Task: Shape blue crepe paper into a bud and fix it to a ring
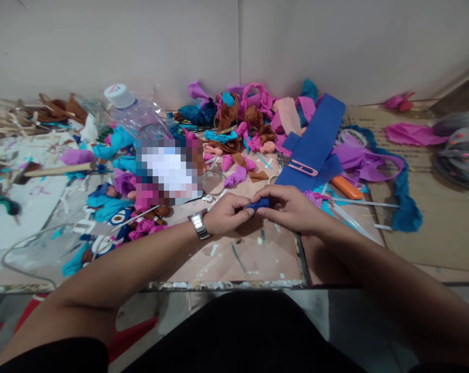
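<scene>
Between my two hands is a small, crumpled piece of dark blue crepe paper (259, 203), partly hidden by the fingers. My left hand (227, 213), with a metal watch (199, 225) on its wrist, pinches the piece's left end. From the other side, my right hand (286, 206) has thumb and fingers closed on the same piece. Just beyond the hands lie pink-handled thread snips (301, 167) on flat strips of blue crepe paper (315, 137). A blurred-out screen (170, 173) lies beyond my left hand.
Crumpled pink, brown and teal paper pieces (253, 116) heap against the wall. A clear bottle (139, 111) leans at back left, with a hammer (55, 170) nearby. On the right are an orange cutter (346, 187), cardboard (424, 207) and a dark ball of pins (463, 158).
</scene>
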Tool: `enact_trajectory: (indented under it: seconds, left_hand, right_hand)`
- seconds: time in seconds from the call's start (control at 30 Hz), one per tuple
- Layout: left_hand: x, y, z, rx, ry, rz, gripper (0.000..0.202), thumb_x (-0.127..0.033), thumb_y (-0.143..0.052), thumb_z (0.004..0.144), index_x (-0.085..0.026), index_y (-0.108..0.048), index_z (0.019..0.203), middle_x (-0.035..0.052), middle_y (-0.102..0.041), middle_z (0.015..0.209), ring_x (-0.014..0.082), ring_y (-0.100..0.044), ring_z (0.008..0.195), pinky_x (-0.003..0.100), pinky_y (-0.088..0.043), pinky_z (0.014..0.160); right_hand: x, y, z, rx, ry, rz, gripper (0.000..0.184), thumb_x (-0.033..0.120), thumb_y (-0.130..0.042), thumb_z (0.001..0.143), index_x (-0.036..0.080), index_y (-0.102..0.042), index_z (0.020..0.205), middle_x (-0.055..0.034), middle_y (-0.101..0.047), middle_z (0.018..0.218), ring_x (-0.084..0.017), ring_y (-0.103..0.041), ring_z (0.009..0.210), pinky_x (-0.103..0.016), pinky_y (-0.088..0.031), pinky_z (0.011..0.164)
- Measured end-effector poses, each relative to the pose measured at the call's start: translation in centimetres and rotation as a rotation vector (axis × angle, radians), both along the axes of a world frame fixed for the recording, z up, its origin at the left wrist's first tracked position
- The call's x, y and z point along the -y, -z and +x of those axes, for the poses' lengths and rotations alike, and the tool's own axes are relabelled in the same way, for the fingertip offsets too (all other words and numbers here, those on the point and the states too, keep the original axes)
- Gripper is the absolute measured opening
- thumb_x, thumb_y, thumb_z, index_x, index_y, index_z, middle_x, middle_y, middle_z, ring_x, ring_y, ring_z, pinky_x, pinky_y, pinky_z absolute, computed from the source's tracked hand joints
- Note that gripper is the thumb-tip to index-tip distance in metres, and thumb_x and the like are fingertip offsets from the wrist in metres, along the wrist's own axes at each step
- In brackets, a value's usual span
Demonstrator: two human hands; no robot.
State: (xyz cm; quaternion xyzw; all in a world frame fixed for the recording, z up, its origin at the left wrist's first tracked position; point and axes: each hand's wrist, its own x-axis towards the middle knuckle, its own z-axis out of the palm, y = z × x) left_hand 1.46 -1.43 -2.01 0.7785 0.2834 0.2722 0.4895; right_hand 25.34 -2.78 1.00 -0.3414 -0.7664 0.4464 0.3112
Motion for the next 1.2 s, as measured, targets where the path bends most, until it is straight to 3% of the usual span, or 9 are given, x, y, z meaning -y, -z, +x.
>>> enact_trajectory:
  seconds: [0.17, 0.3, 0.4, 0.53, 0.7, 0.83, 1.03, 1.2]
  left_hand:
    - [0.2, 0.2, 0.1, 0.013, -0.032, -0.008, 0.046, -0.052, -0.057, 0.103, -0.016, -0.065, 0.075, 0.0012, -0.060, 0.066, 0.0122, -0.053, 0.062, 0.024, -0.042, 0.061]
    - [0.6, 0.9, 0.6, 0.169, -0.204, -0.092, 0.031, -0.048, -0.070, 0.098, -0.018, -0.062, 0.098, 0.0014, -0.067, 0.079, 0.0138, -0.064, 0.069, 0.025, -0.051, 0.066]
    - [0.8, 1.2, 1.0, 0.272, -0.275, -0.104, 0.032, -0.043, -0.077, 0.094, -0.020, -0.063, 0.109, 0.0018, -0.070, 0.088, 0.0132, -0.068, 0.071, 0.024, -0.054, 0.066]
    - [0.7, 1.1, 1.0, 0.275, -0.320, 0.007, 0.024, -0.037, -0.080, 0.093, -0.018, -0.072, 0.104, 0.0050, -0.075, 0.094, 0.0131, -0.071, 0.075, 0.024, -0.057, 0.068]
    - [0.7, 1.0, 0.8, 0.299, -0.323, 0.055, 0.027, -0.032, -0.086, 0.087, -0.018, -0.075, 0.107, 0.0069, -0.078, 0.098, 0.0137, -0.074, 0.078, 0.023, -0.059, 0.069]
    - [0.9, 0.8, 0.9, 0.293, -0.373, 0.063, 0.021, -0.030, -0.084, 0.089, -0.017, -0.075, 0.103, 0.0051, -0.079, 0.089, 0.0106, -0.071, 0.069, 0.019, -0.057, 0.063]
    - [1.2, 0.6, 1.2, 0.288, -0.405, 0.010, 0.022, -0.035, -0.082, 0.091, -0.015, -0.077, 0.100, 0.0068, -0.079, 0.087, 0.0120, -0.072, 0.067, 0.021, -0.059, 0.062]
    - [1.2, 0.6, 1.1, 0.271, -0.427, 0.070, 0.020, -0.036, -0.082, 0.092, -0.016, -0.080, 0.097, 0.0081, -0.081, 0.089, 0.0133, -0.074, 0.072, 0.021, -0.060, 0.064]
  right_hand:
    - [0.1, 0.0, -0.3, 0.006, 0.090, -0.007, 0.023, 0.038, -0.076, 0.095, 0.022, -0.079, 0.111, -0.0049, -0.081, 0.104, -0.018, -0.071, 0.086, -0.029, -0.053, 0.076]
    - [0.1, 0.0, -0.5, 0.019, 0.185, 0.038, 0.020, 0.037, -0.076, 0.095, 0.022, -0.080, 0.107, -0.0041, -0.081, 0.100, -0.017, -0.069, 0.082, -0.028, -0.051, 0.072]
    - [0.1, 0.5, -0.6, 0.025, 0.247, 0.025, 0.020, 0.037, -0.076, 0.095, 0.021, -0.080, 0.106, -0.0030, -0.078, 0.095, -0.015, -0.065, 0.075, -0.027, -0.048, 0.067]
    - [0.2, 1.3, -0.7, -0.013, 0.282, -0.054, 0.022, 0.038, -0.077, 0.095, 0.020, -0.078, 0.107, -0.0030, -0.076, 0.096, -0.014, -0.064, 0.075, -0.027, -0.048, 0.066]
    - [0.4, 1.3, -1.1, -0.149, 0.302, -0.185, 0.023, 0.039, -0.079, 0.093, 0.020, -0.075, 0.105, -0.0039, -0.076, 0.098, -0.016, -0.068, 0.079, -0.029, -0.053, 0.069]
    - [0.4, 1.1, -1.2, -0.177, 0.305, -0.233, 0.025, 0.041, -0.080, 0.092, 0.019, -0.074, 0.102, -0.0031, -0.074, 0.091, -0.014, -0.065, 0.073, -0.028, -0.052, 0.065]
    - [0.4, 1.0, -1.2, -0.212, 0.290, -0.240, 0.032, 0.039, -0.086, 0.084, 0.019, -0.074, 0.106, -0.0049, -0.076, 0.103, -0.017, -0.070, 0.087, -0.030, -0.056, 0.077]
    - [0.5, 0.7, -1.4, -0.204, 0.347, -0.283, 0.027, 0.040, -0.084, 0.085, 0.019, -0.073, 0.098, -0.0016, -0.072, 0.087, -0.013, -0.062, 0.071, -0.027, -0.049, 0.063]
